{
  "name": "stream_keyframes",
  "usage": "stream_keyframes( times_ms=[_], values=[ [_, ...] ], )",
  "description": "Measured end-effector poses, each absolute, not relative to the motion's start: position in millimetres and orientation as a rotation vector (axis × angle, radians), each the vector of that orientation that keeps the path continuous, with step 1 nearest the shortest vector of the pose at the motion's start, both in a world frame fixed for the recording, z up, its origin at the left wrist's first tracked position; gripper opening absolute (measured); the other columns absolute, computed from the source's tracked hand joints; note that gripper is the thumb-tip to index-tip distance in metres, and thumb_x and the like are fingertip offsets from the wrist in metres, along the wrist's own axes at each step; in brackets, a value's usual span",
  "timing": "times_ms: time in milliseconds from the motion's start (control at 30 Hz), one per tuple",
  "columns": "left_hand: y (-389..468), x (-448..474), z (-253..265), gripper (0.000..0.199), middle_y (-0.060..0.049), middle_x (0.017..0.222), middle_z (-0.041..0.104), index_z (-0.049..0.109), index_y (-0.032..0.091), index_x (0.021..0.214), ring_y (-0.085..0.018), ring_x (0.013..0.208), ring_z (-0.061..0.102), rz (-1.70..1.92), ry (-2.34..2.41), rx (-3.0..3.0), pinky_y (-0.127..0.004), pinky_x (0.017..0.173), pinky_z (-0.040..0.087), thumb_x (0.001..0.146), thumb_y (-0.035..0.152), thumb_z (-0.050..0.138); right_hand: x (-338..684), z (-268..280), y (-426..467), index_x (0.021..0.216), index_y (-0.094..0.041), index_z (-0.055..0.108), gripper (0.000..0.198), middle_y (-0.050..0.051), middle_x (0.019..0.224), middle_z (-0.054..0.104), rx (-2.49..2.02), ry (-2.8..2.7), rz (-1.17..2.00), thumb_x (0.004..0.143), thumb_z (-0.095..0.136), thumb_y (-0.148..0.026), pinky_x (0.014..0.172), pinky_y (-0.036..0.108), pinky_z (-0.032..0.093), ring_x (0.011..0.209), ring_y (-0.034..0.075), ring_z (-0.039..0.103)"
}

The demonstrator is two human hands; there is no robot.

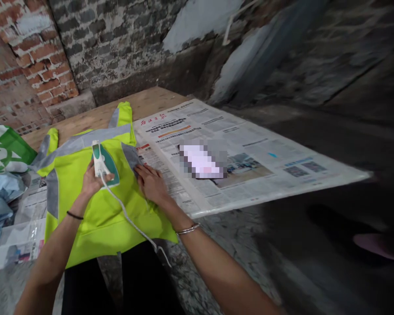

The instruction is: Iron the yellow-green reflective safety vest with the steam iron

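Note:
A bright yellow high-visibility sweatshirt point(92, 201) with grey bands lies spread over the table, its lower edge hanging toward me. On its middle rests a white and green clothes iron point(110, 168), pointing away from me. My left hand point(92, 177) is wrapped round the iron's handle. From the iron's rear a pale cord point(128, 216) runs down across the sweatshirt toward my lap. My right hand point(151, 181) lies flat, fingers stretched, on the right side of the sweatshirt by a grey panel.
Newspaper under clear plastic point(216, 127) covers the wooden table point(151, 98). A pixelated phone-like object point(202, 161) lies on it at right. To the left are a green and white bag point(15, 146) and crumpled light-blue cloth point(1, 197). Brick walls point(105, 48) stand behind.

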State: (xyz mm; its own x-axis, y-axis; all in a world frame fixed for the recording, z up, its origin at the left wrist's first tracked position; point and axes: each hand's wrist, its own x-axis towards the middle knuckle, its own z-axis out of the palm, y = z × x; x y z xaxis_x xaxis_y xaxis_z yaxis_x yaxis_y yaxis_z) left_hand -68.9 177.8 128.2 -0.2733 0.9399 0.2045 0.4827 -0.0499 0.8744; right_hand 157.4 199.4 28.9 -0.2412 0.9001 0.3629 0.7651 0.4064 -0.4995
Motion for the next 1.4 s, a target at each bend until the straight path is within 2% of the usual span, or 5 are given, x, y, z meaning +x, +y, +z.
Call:
stream_keyframes(
  times_ms=[133,433,733,1133,1400],
  values=[
    [125,-105,139,0.055,-0.007,0.124,0.074,0.08,0.023,0.1,-0.03,0.101,0.072,1.19,1.902,1.499,-0.045,0.096,0.059,0.049,0.037,0.098,155,29,200,0.14,-0.019,0.07,0.049,0.008,0.153,0.063,-1.446,-2.057,0.28,0.099,0.043,-0.016,0.116,0.045,0.038,0.145,0.027,0.05],
    [70,-169,150,0.061,-0.004,0.093,0.075,0.078,0.025,0.108,-0.032,0.092,0.072,1.141,2.121,1.405,-0.054,0.088,0.061,0.054,0.051,0.088,151,19,203,0.134,-0.023,0.074,0.048,0.007,0.147,0.068,-1.423,-2.044,0.219,0.096,0.046,-0.016,0.114,0.046,0.042,0.142,0.027,0.055],
    [33,-164,157,0.061,-0.005,0.09,0.076,0.079,0.023,0.11,-0.03,0.085,0.072,1.065,2.15,1.45,-0.044,0.077,0.062,0.059,0.054,0.086,152,10,203,0.133,-0.024,0.075,0.048,0.005,0.144,0.07,-1.38,-2.022,0.153,0.097,0.045,-0.017,0.111,0.046,0.044,0.139,0.026,0.056],
    [135,-188,159,0.055,-0.004,0.096,0.074,0.074,0.022,0.104,-0.026,0.094,0.07,1.149,2.178,1.425,-0.043,0.091,0.059,0.059,0.049,0.09,155,14,199,0.134,-0.023,0.074,0.046,0.006,0.146,0.069,-1.417,-2.017,0.203,0.098,0.045,-0.02,0.112,0.048,0.042,0.139,0.029,0.054],
    [29,-155,166,0.067,-0.006,0.095,0.075,0.076,0.021,0.113,-0.031,0.094,0.071,1.027,2.164,1.41,-0.045,0.085,0.061,0.058,0.056,0.088,154,16,201,0.138,-0.025,0.072,0.048,0.006,0.15,0.066,-1.431,-2.044,0.266,0.099,0.046,-0.021,0.115,0.052,0.038,0.143,0.031,0.051]
  ],
)
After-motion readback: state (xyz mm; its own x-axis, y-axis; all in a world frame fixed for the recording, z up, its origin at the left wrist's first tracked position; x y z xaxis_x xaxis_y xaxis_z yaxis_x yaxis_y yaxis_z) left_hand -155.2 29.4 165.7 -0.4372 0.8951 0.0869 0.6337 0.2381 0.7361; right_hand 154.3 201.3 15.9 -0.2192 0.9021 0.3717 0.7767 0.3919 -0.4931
